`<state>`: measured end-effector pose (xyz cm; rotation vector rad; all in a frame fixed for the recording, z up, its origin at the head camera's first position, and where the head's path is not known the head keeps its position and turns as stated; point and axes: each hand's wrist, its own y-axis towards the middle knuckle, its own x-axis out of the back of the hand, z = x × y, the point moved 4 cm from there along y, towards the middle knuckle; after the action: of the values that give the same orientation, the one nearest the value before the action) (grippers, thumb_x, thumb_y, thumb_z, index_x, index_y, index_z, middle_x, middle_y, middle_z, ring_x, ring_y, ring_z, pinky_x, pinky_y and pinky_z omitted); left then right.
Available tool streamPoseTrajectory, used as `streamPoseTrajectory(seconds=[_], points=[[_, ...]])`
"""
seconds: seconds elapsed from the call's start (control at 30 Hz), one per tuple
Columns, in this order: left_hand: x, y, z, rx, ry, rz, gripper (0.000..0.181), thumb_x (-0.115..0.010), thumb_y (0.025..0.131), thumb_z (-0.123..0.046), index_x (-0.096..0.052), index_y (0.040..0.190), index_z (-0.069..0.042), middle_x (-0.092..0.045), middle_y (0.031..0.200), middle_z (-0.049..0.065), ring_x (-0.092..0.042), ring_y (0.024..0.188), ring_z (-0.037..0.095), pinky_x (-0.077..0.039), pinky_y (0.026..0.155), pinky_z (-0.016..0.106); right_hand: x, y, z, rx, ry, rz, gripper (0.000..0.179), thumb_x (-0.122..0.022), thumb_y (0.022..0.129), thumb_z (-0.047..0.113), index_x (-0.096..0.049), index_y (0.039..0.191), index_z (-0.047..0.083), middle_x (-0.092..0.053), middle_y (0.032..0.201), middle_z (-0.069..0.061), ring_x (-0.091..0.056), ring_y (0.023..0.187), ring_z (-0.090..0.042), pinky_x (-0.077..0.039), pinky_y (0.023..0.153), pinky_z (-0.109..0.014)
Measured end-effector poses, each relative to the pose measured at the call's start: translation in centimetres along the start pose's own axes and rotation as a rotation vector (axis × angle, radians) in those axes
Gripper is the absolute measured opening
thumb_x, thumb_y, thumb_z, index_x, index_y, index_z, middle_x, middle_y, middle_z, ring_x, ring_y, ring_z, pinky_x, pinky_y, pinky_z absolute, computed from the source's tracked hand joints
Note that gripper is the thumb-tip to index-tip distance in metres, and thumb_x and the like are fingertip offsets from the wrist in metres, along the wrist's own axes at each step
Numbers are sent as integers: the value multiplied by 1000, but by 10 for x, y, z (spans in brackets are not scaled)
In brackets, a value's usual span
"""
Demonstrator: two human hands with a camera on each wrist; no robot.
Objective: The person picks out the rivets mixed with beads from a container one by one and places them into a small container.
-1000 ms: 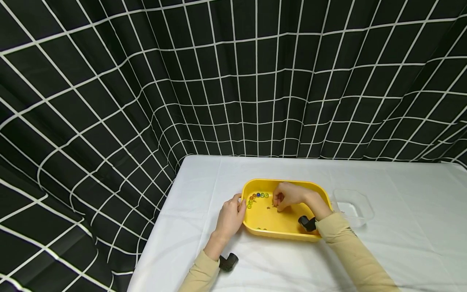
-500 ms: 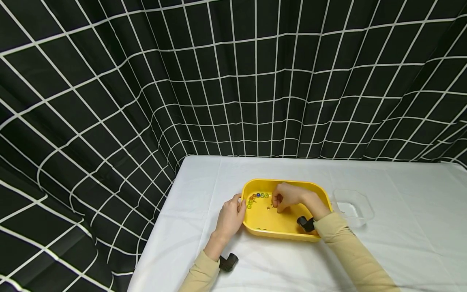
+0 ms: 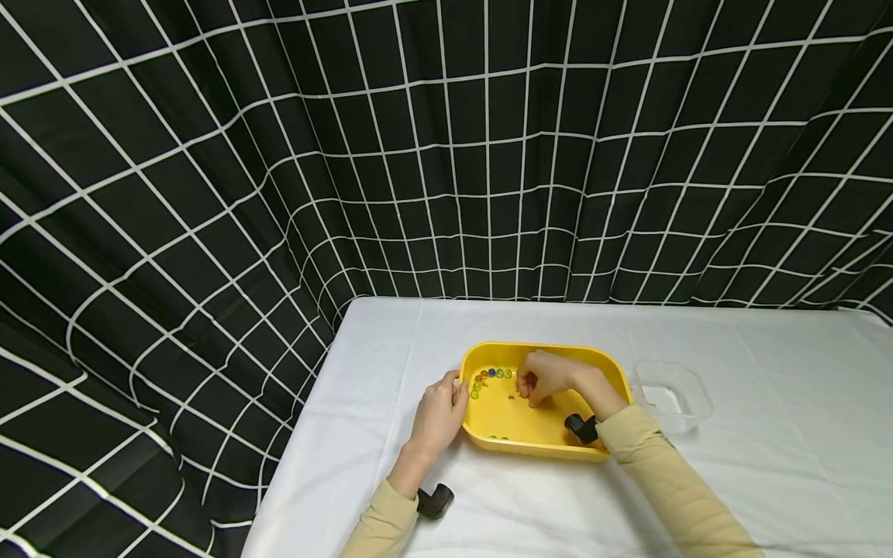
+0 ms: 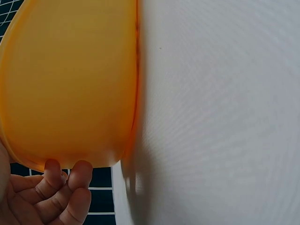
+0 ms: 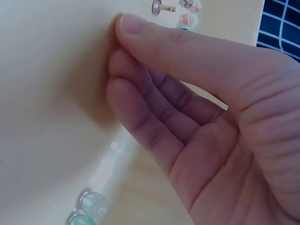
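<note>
"Briefly, which object is at issue, and how would it handle?"

"A small metal piece (image 5: 157, 6), shown in the right wrist view with a round head and a short, straight post. It is probably stiff and very light, likely to skid across smooth plastic if nudged, and in little danger of breaking."

"Where is it best held?"

"Across the post, between thumb and forefinger; a head lying flat would likely give the fingertips little edge to catch."

"And its position relative to the right hand (image 3: 547, 373)?"

"Just past the thumb tip and apart from it, within the yellow tub (image 3: 537, 451). A second metal piece (image 5: 186, 3) sits beyond, at the top edge of that view. In the head view, tiny metal bits (image 3: 512, 397) lie on the tub floor near the fingertips, too small to match with these."

"Does that hand grasp anything?"

"One cannot tell: the fingers curve inward beside the extended thumb, and whatever may lie between their tips is hidden."

"The left hand (image 3: 436, 415)?"

"It grips the tub's left end, fingers against the outer wall. The tub appears light and fairly stiff, so its rim should offer a sound hold."

"What surrounds them?"

"Glass marbles (image 3: 491, 373) line the tub's far left corner; a clear container (image 3: 682, 422) stands on the table (image 3: 391, 349), just right of the tub."
</note>
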<state>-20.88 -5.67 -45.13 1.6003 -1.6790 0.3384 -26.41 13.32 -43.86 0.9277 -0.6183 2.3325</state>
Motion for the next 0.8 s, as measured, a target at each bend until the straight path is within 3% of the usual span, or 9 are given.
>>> streamPoseTrajectory(seconds=[0.8], points=[[1,-1,0,-4,-11,5,31,-50,94,-13,-57,114,10,-40,56,-5,-34,46,4,-30,41,19,-3,1,1,-15,-11,15,12,-73,68,-7,-64,69,0,-56,61,0,-45,53,-5,-38,51,-18]])
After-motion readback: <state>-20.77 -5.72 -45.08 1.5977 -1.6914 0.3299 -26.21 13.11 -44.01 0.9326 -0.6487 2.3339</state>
